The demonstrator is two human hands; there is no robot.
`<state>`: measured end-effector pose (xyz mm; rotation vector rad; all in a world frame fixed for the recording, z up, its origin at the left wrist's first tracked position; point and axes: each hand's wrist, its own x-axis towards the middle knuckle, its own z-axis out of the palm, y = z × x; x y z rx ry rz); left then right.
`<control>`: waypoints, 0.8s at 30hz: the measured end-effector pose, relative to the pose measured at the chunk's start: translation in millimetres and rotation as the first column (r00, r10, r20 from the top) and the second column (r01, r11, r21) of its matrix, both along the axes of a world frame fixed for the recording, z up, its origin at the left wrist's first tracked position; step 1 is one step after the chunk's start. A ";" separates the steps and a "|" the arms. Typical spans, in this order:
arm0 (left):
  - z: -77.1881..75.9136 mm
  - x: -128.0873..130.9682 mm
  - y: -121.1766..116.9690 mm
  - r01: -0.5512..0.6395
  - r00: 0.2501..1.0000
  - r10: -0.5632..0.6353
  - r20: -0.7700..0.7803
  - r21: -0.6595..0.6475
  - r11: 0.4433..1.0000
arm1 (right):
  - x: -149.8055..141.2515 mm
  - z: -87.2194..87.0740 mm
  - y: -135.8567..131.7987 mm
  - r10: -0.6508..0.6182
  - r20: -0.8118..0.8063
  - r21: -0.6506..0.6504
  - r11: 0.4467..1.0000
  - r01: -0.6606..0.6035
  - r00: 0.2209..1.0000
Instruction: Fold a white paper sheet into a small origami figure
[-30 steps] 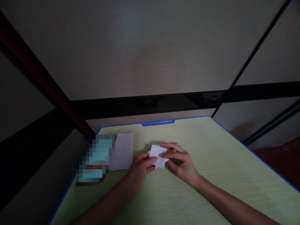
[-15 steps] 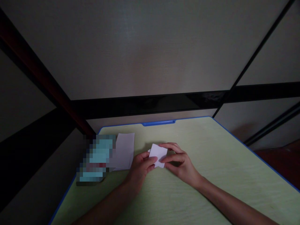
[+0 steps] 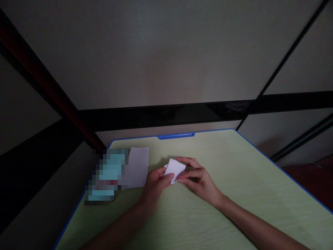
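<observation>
Gripping white paper point(image 3: 176, 167), left hand point(image 3: 155, 182) and right hand point(image 3: 202, 180) pinch its edges; teal object point(image 3: 111, 170) pixelated, unreadable

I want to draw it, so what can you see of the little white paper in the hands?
The white paper looks plain and folded, with straight edges, pointed corners and a tip poking out at its left. It slants over the pale green table. The left hand pinches it, thumb on top; the right hand seems to touch its lower right edge.

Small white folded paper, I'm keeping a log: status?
Left hand holds small white folded paper. Right hand touching its right side. White rectangular paper sheets lie left, not between hands.
</observation>
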<state>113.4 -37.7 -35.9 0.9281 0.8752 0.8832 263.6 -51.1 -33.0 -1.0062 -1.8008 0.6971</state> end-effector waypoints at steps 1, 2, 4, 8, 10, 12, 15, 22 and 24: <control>-0.2 0.0 0.0 0.002 1.000 -0.002 -0.010 0.008 1.000 | -0.2 -0.4 0.1 -0.003 -0.003 -0.014 1.000 0.003 1.000; -0.4 0.1 -0.1 0.003 1.000 -0.002 -0.022 0.014 1.000 | -0.2 -1.0 0.3 -0.008 -0.009 -0.028 1.000 0.008 1.000; -0.6 0.5 -0.2 0.000 0.999 0.001 -0.040 0.025 1.000 | -0.4 -2.3 0.8 -0.022 -0.023 -0.055 0.998 0.021 0.999; -0.5 1.4 0.1 0.005 0.998 -0.003 -0.060 0.036 0.999 | -1.2 -3.7 1.7 -0.051 -0.062 -0.070 0.996 0.047 0.997; -0.4 1.6 0.7 0.003 0.997 0.000 -0.075 0.040 0.999 | -2.0 -3.5 1.9 -0.059 -0.088 -0.077 0.996 0.053 0.994; -0.2 1.8 1.4 0.004 0.996 0.000 -0.087 0.041 0.999 | -3.2 -3.3 2.0 -0.068 -0.111 -0.088 0.994 0.059 0.991; 0.7 2.1 1.7 0.006 0.996 -0.003 -0.091 0.037 0.999 | -5.4 -3.2 1.4 -0.086 -0.143 -0.103 0.992 0.072 0.986; 3.7 3.4 -0.1 0.013 0.995 -0.008 -0.097 0.052 0.999 | -8.8 -3.4 -0.4 -0.137 -0.155 -0.173 0.979 0.109 0.978; 4.0 3.6 0.1 0.009 0.995 -0.003 -0.103 0.052 0.999 | -8.9 -3.4 -0.7 -0.157 -0.151 -0.189 0.974 0.127 0.976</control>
